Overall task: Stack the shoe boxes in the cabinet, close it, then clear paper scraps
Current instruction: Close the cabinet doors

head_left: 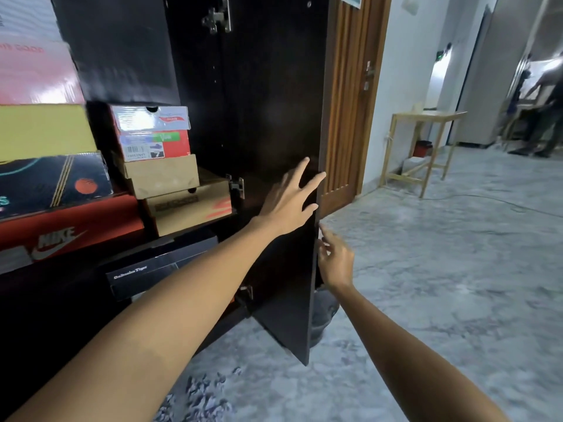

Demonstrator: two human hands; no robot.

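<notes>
1. The cabinet door [274, 123] is a flat, dark brown panel with a faint wood grain and a dull sheen; it stands open, edge-on toward the camera, with metal hinges [217, 16] at its inner side.
2. The cabinet [115, 47] is of the same dark board, and its shelf carries cardboard shoe boxes [158, 166] in two piles.
3. The pile at the shelf's right end has a grey-and-red glossy box on top, a plain brown one below it, and a wider brown box with an orange mark at the bottom.
4. The pile at the shelf's left end is blurred: yellow, black with stripes, then a red box with a white logo.
5. A black box [143, 275] with small white lettering lies on the level below, near the shelf's front edge.
6. The left hand [289, 199] lies flat on the door's inner face near its free edge, fingers spread wide, arm stretched out straight, holding nothing.
7. The right hand [335, 260] is at the door's free edge from the outer side, fingers loosely curled toward it; whether it grips the edge I cannot tell.
8. Small grey paper scraps [204, 397] lie in a crumpled scatter on the mottled grey floor [441, 269] in front of the cabinet.
</notes>
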